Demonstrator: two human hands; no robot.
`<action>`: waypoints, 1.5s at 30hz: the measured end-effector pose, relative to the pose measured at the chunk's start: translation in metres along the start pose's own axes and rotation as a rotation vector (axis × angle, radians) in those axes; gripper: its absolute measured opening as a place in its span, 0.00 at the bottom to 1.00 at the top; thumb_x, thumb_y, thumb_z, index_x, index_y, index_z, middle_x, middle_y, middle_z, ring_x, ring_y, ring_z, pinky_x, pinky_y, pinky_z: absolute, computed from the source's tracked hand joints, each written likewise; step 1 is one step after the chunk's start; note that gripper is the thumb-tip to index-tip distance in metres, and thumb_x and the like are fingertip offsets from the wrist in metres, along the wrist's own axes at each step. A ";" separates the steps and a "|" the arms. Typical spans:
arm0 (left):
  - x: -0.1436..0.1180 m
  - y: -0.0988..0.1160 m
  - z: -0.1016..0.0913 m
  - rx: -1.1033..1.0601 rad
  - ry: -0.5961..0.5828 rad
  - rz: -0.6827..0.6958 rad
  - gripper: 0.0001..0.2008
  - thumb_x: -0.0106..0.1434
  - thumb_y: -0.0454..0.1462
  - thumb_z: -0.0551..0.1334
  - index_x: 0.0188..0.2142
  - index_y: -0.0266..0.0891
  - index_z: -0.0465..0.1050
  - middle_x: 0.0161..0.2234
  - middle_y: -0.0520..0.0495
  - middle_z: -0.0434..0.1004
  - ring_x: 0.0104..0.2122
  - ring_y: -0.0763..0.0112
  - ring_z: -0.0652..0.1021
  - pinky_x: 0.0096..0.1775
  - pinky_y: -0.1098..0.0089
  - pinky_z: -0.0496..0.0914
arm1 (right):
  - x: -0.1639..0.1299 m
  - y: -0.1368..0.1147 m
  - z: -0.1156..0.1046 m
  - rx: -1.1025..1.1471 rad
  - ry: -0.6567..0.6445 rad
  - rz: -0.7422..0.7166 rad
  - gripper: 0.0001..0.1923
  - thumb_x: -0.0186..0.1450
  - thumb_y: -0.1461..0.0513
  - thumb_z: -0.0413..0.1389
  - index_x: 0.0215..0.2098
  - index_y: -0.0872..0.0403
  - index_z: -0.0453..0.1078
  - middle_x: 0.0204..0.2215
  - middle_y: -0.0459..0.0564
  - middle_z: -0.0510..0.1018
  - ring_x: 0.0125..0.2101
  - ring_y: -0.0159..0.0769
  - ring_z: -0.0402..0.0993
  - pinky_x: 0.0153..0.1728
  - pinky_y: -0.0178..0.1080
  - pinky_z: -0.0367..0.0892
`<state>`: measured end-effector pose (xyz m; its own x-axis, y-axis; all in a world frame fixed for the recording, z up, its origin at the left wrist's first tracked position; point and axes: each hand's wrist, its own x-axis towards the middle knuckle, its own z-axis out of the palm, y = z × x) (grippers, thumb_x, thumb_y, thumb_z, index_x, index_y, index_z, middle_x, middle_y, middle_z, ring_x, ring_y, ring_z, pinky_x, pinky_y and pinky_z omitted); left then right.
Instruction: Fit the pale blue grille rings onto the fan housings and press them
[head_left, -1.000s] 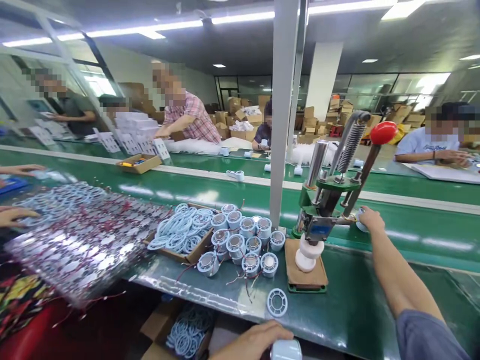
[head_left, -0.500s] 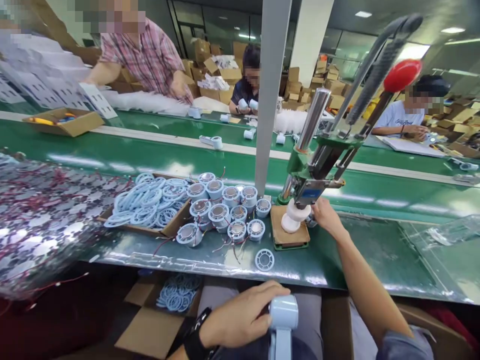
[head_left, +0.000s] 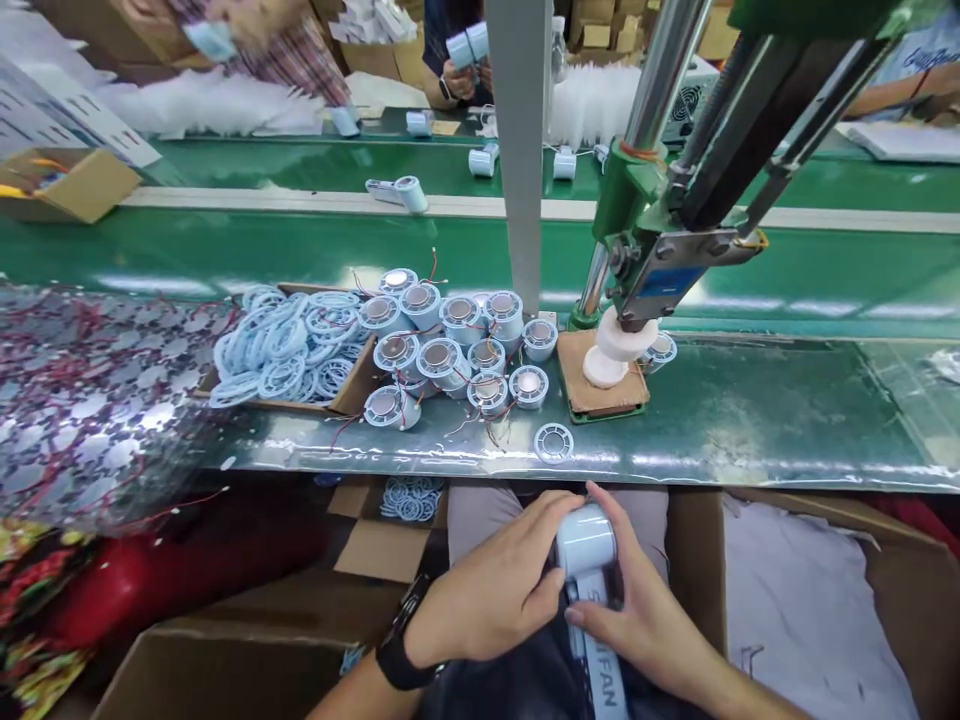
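A light blue handheld fan with a round head and lettering ending in "FAN" on its handle is above my lap, in front of the bench edge. Wrapped round the left side of its head is my left hand, a black band on the wrist. My right hand grips it from the right, thumb at the top of the handle. Beyond it, a flat ring grille lies near the bench edge. The hand press stands behind, its white pad above a white disc on a brown base plate.
Several blue round housings with wires crowd left of the press; another housing sits at its right. Farther left are a box of blue rings and wired silver discs. A grey post rises mid-bench. Co-workers sit opposite.
My right hand has left the press's right side and come down onto the fan. A housing now shows where it was. The view has tilted down.
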<state>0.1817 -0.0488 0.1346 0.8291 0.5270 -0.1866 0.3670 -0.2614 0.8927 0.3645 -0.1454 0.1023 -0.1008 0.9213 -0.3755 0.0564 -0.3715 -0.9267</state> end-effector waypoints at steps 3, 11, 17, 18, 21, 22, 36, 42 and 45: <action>-0.004 0.001 -0.002 0.036 -0.024 0.013 0.32 0.61 0.28 0.53 0.66 0.35 0.55 0.65 0.34 0.61 0.65 0.58 0.65 0.65 0.55 0.62 | 0.007 -0.006 0.005 -0.050 0.021 -0.005 0.49 0.55 0.64 0.63 0.70 0.50 0.45 0.70 0.59 0.55 0.69 0.50 0.51 0.70 0.56 0.44; -0.017 -0.005 0.001 0.097 -0.037 0.037 0.29 0.65 0.28 0.50 0.65 0.31 0.48 0.64 0.29 0.57 0.64 0.57 0.64 0.64 0.53 0.63 | 0.012 -0.010 0.016 -0.170 0.015 -0.049 0.43 0.52 0.66 0.58 0.65 0.54 0.51 0.62 0.59 0.65 0.62 0.48 0.64 0.66 0.52 0.57; -0.019 -0.004 0.003 0.149 -0.008 -0.005 0.30 0.64 0.28 0.51 0.66 0.30 0.49 0.65 0.29 0.56 0.65 0.56 0.62 0.65 0.53 0.62 | 0.016 -0.008 0.016 -0.064 0.019 -0.020 0.46 0.51 0.67 0.59 0.66 0.52 0.50 0.64 0.57 0.63 0.64 0.49 0.60 0.67 0.51 0.55; -0.019 -0.006 0.003 0.150 0.006 -0.009 0.30 0.65 0.29 0.51 0.66 0.31 0.49 0.65 0.30 0.56 0.65 0.56 0.62 0.65 0.52 0.62 | 0.017 -0.008 0.015 0.009 0.014 -0.029 0.47 0.51 0.67 0.61 0.66 0.51 0.50 0.64 0.56 0.62 0.64 0.48 0.61 0.65 0.50 0.57; -0.021 -0.011 0.005 0.147 0.118 0.000 0.30 0.70 0.33 0.52 0.69 0.39 0.45 0.67 0.34 0.56 0.67 0.55 0.61 0.65 0.51 0.61 | 0.025 -0.006 0.009 0.421 -0.121 0.014 0.46 0.51 0.65 0.63 0.65 0.46 0.49 0.54 0.52 0.73 0.45 0.40 0.78 0.44 0.41 0.76; -0.021 -0.013 0.006 0.156 0.162 0.015 0.31 0.71 0.35 0.53 0.70 0.41 0.43 0.68 0.36 0.56 0.67 0.55 0.61 0.66 0.51 0.61 | 0.028 -0.004 0.008 0.590 -0.205 0.052 0.45 0.52 0.63 0.62 0.64 0.45 0.48 0.47 0.49 0.76 0.35 0.37 0.80 0.32 0.37 0.77; -0.015 -0.010 0.014 0.151 0.352 -0.069 0.27 0.66 0.45 0.64 0.61 0.38 0.67 0.53 0.38 0.75 0.53 0.51 0.73 0.55 0.51 0.69 | 0.045 0.019 0.008 0.937 -0.511 0.244 0.39 0.56 0.48 0.65 0.58 0.53 0.56 0.24 0.48 0.80 0.19 0.38 0.78 0.12 0.30 0.70; -0.013 -0.001 0.014 0.084 0.384 -0.171 0.24 0.61 0.44 0.67 0.55 0.37 0.72 0.48 0.39 0.76 0.49 0.51 0.76 0.52 0.52 0.71 | 0.047 0.024 0.010 0.882 -0.694 0.332 0.35 0.57 0.39 0.58 0.49 0.56 0.61 0.19 0.50 0.77 0.12 0.33 0.69 0.09 0.29 0.63; -0.016 -0.007 0.015 0.091 0.372 -0.112 0.26 0.63 0.45 0.65 0.58 0.38 0.70 0.51 0.38 0.75 0.52 0.50 0.74 0.55 0.51 0.69 | 0.044 0.021 0.008 0.768 -0.573 0.221 0.36 0.59 0.42 0.58 0.56 0.56 0.61 0.25 0.49 0.77 0.19 0.35 0.73 0.13 0.30 0.66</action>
<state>0.1726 -0.0679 0.1255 0.5786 0.8089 -0.1048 0.4966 -0.2474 0.8320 0.3538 -0.1138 0.0665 -0.6437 0.7027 -0.3033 -0.5089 -0.6889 -0.5161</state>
